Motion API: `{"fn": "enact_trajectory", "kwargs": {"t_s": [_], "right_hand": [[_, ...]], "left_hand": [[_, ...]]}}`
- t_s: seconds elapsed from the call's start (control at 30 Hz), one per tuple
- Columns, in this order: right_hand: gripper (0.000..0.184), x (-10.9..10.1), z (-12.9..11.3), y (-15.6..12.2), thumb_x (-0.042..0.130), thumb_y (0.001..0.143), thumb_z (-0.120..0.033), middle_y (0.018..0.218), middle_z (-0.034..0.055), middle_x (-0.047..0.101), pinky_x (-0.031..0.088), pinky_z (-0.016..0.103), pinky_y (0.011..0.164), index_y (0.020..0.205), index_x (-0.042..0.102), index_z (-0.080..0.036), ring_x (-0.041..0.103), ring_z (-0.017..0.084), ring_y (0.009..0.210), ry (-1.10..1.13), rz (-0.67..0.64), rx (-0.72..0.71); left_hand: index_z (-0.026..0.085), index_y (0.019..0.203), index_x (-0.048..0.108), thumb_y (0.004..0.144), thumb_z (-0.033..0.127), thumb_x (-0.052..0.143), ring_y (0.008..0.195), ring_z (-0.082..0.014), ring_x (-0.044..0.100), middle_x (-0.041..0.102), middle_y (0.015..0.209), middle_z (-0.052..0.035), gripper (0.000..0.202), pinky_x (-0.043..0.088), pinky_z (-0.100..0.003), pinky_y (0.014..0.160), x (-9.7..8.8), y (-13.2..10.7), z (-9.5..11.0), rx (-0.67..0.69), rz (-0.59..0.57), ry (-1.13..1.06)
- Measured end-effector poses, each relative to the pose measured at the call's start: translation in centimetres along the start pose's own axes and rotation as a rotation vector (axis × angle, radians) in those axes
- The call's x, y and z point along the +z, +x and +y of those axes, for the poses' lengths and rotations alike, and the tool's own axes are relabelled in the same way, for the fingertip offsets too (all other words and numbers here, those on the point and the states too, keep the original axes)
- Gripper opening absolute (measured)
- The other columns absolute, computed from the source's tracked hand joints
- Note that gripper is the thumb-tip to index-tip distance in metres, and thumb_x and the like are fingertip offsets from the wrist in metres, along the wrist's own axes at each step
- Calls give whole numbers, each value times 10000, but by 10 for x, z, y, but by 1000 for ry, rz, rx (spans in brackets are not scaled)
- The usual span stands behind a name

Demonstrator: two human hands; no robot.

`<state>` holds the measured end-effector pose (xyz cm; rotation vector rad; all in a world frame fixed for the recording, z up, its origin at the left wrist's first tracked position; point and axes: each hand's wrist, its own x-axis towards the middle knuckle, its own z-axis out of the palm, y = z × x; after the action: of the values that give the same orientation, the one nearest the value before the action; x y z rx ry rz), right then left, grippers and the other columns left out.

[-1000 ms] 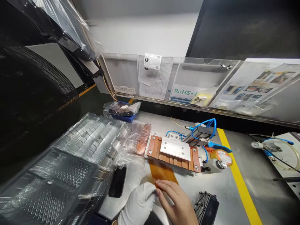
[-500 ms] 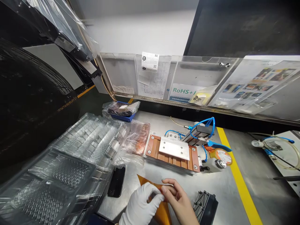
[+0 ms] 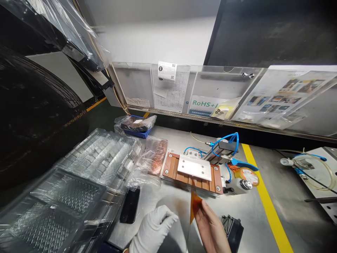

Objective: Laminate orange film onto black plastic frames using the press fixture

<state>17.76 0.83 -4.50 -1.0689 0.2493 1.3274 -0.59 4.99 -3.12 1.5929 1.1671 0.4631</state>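
My left hand (image 3: 154, 228), in a white glove, is low in the middle with thumb and fingers pinched together. Whatever may be between its fingertips is too faint to name; a see-through, sheet-like patch shows beside them. My bare right hand (image 3: 210, 225) grips an amber film (image 3: 195, 205), seen nearly edge-on, its upper tip pointing at the fixture. Just beyond is the brown fixture (image 3: 171, 165), with a silver metal plate (image 3: 194, 168) lying across its top. The two hands are apart.
Clear plastic trays (image 3: 65, 196) are stacked at the left, near a black phone (image 3: 130, 205). Bagged copper-coloured sheets (image 3: 158, 154) lie left of the fixture. A black clip-like object (image 3: 233, 232), a metal-capped bottle (image 3: 242, 185) and an orange tape roll (image 3: 249, 175) are on the right.
My hands have moved apart. The amber film has left my gloved left hand and turned edge-on in my right hand, which has shifted slightly right.
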Motion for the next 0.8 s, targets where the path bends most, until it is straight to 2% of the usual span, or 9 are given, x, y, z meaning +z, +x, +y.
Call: {"fn": "enact_trajectory", "kwargs": {"t_s": [0.17,0.27,0.37,0.43,0.47,0.53,0.57,0.7,0.8], "right_hand": [[285,-36,-32,17,863,543,-228,823,-23,759,567,114,766,799,737,-226,701,112,820,164,177,-98],[226,-55,-52,18,842,616,-302,856,-35,757,571,134,782,803,722,-261,699,116,869,94,212,-254],[273,-56,-71,9,813,658,-443,880,-39,756,572,212,844,843,702,-275,693,139,896,-88,214,-427],[370,-46,-78,4,825,617,-495,901,-13,757,576,262,843,868,702,-253,697,175,882,-282,183,-431],[414,-40,-79,3,835,588,-510,906,10,757,579,285,833,867,706,-232,700,200,872,-394,148,-392],[450,-28,-75,5,841,549,-543,863,44,751,581,324,806,801,708,-195,706,246,844,-606,35,-268],[446,-22,-70,6,831,556,-557,834,50,744,578,337,797,766,702,-186,709,257,826,-693,-34,-217],[400,-3,-46,11,756,667,-570,772,41,722,558,324,751,735,663,-187,713,239,781,-886,-255,-118],[388,8,-35,11,726,699,-575,712,26,708,544,310,727,734,652,-195,700,216,735,-908,-326,-95]], "left_hand": [[203,683,534,851,500,524,598,-124,478,537,634,25,341,396,-231,598,-20,4,-32,-119,168,-63],[207,710,557,857,487,510,609,-121,489,554,647,36,320,401,-219,617,-37,2,-61,-154,179,1],[224,722,606,870,458,494,653,-133,550,606,676,38,298,414,-217,657,-53,5,-89,-225,103,159],[251,837,681,819,426,569,729,-173,599,668,768,13,208,434,-247,706,-61,12,-99,-218,80,347],[267,947,702,783,400,616,815,-207,619,701,885,-14,228,445,-277,759,-63,17,-98,-172,84,432],[289,1151,667,740,362,674,996,-269,609,684,1128,-61,418,440,-343,878,-61,29,-83,-49,87,492],[295,1193,650,754,365,670,1042,-276,599,669,1180,-66,445,432,-357,915,-58,35,-69,1,64,452],[298,1104,708,847,432,589,971,-216,641,722,1054,-37,313,462,-295,888,-33,51,-1,85,-174,125],[265,1005,749,818,409,627,880,-202,659,744,961,-29,267,474,-264,785,-17,59,31,124,-281,66]]}}
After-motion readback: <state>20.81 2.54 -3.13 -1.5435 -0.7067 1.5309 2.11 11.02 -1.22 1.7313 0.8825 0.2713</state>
